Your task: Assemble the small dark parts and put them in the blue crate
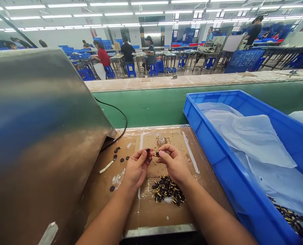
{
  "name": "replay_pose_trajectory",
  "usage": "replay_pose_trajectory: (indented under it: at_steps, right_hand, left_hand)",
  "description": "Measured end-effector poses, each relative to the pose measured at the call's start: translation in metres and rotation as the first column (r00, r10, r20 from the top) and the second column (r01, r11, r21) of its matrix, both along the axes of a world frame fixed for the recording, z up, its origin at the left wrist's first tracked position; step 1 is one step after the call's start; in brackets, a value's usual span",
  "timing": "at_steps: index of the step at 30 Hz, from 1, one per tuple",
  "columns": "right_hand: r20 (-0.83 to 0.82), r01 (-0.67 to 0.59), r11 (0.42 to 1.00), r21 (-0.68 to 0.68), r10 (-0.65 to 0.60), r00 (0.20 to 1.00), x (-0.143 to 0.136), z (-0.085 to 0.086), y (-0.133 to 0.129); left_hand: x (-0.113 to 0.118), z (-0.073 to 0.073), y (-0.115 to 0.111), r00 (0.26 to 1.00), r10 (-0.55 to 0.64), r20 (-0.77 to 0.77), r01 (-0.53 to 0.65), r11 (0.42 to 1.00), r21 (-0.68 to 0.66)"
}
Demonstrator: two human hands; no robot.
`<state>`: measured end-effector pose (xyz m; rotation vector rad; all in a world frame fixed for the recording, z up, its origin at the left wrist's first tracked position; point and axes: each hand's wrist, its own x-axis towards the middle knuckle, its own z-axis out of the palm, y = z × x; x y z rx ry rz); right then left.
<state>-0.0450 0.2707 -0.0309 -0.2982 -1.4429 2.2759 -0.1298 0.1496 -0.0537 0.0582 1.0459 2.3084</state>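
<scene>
Above the middle of the brown work surface, my left hand point(139, 166) pinches a small black round disc point(148, 150) between thumb and fingers. Close beside it on the right, my right hand point(173, 161) holds a small black part point(157, 153) with a yellowish tip. The fingertips of both hands nearly meet; whether the two parts touch is too small to tell. Nearer to me, beside my right forearm, lies a pile of small black and yellow parts point(166, 190). Several loose black discs point(122, 160) and a white-handled tool point(107, 166) lie left of my left hand.
A large metal housing point(39, 119) stands at the left, with a black cable point(120, 110) behind. At the right is a blue crate point(217, 149) with white sheets point(258, 136) and more parts. A green-sided ledge point(146, 105) runs across; people work beyond it.
</scene>
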Motion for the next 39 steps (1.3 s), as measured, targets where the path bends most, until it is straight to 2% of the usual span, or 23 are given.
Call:
replay_pose_trajectory:
  at_steps: [3, 6, 13, 17, 28, 35, 39]
  right_hand:
    - [0.016, 0.042, 0.989, 0.142, -0.044, 0.999, 0.001, 0.001, 0.0]
    - [-0.003, 0.071, 0.954, 0.291, -0.074, 0.997, 0.002, 0.002, -0.002]
    - [-0.075, 0.127, 0.868, 0.48, -0.103, 0.992, 0.005, -0.001, -0.01]
    - [-0.078, 0.141, 0.852, 0.504, -0.117, 0.99, 0.005, -0.003, -0.013]
    - [-0.046, 0.115, 0.865, 0.489, -0.107, 0.993, 0.004, -0.002, -0.014]
    - [-0.069, 0.172, 0.796, 0.581, -0.162, 0.984, 0.005, -0.003, -0.014]
    - [-0.11, 0.224, 0.742, 0.632, -0.2, 0.974, 0.005, -0.005, -0.015]
  left_hand:
    - [-0.001, -0.002, 0.0, 1.0, 0.015, 0.021, -0.015, 1.0, -0.009]
    - [-0.002, -0.002, -0.001, 0.998, 0.035, 0.05, -0.035, 0.999, 0.009]
    - [-0.001, 0.004, -0.003, 0.997, 0.079, 0.022, -0.08, 0.996, 0.039]
    - [0.0, 0.006, -0.003, 0.996, 0.092, 0.006, -0.092, 0.996, 0.016]
    - [-0.001, 0.005, -0.004, 0.99, 0.055, -0.129, -0.056, 0.998, -0.004]
    - [0.001, 0.005, -0.002, 0.982, 0.068, -0.177, -0.074, 0.997, -0.029]
    - [0.003, 0.001, -0.001, 0.965, 0.117, -0.234, -0.134, 0.989, -0.061]
